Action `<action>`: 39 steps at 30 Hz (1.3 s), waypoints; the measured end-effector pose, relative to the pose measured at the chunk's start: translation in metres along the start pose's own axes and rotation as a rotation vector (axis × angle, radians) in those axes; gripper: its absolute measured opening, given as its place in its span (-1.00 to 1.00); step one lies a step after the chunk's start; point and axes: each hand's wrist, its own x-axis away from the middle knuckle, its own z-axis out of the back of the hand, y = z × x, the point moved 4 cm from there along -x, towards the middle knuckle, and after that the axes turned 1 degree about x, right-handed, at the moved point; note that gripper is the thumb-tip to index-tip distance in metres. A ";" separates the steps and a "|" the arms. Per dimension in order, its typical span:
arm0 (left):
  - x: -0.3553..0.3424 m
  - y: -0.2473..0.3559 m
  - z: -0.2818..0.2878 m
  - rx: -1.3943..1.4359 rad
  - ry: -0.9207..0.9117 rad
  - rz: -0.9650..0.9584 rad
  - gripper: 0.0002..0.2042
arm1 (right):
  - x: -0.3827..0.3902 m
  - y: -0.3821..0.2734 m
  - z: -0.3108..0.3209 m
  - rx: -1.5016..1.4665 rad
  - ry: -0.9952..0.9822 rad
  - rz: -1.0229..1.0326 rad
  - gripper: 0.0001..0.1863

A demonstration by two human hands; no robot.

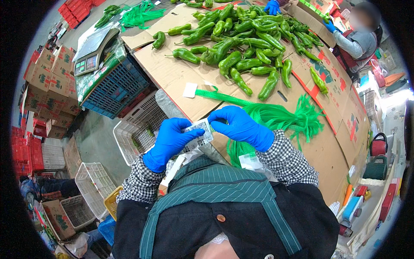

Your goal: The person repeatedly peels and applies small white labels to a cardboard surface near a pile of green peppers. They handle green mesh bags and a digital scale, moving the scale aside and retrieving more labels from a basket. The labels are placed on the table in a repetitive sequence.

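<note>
Printed label (202,133), white with black marks, is held in the air just off the near edge of the table (334,159), toward its left end. Left hand (168,141): fingers closed in a pinch, thumb over the label's left part. Right hand (246,126): thumb and index finger drawn narrow, apparently nipping the upper right corner. Handling, judged: very light, thin, pliable; likely to curl or crease, and to cling to gloves if adhesive-backed. Best hold: by opposite edges or corners, clear of the print. Green mesh bags (302,115) lie by the table's near edge, presumably soft, limp and easily snagged; the gathered end is the surer grip. Writing: the label carries dense dark blocks, too small to read. White tag (189,90) near the table's left edge shows no legible print. Stacked cartons (54,82), beyond that edge, bear red and green printing; scale (88,54) has a lit display.
</note>
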 end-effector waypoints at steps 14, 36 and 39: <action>-0.004 -0.010 -0.008 -0.021 -0.170 -0.089 -0.70 | -0.005 0.014 -0.013 -0.258 -0.316 -0.188 -0.61; 0.020 -0.036 -0.029 0.410 -0.308 -0.040 -0.71 | 0.036 0.004 0.037 0.063 -0.040 -0.267 -0.71; 0.032 -0.032 -0.002 0.395 -0.212 0.023 -0.72 | 0.080 -0.009 0.082 -0.128 -0.739 -0.384 -0.73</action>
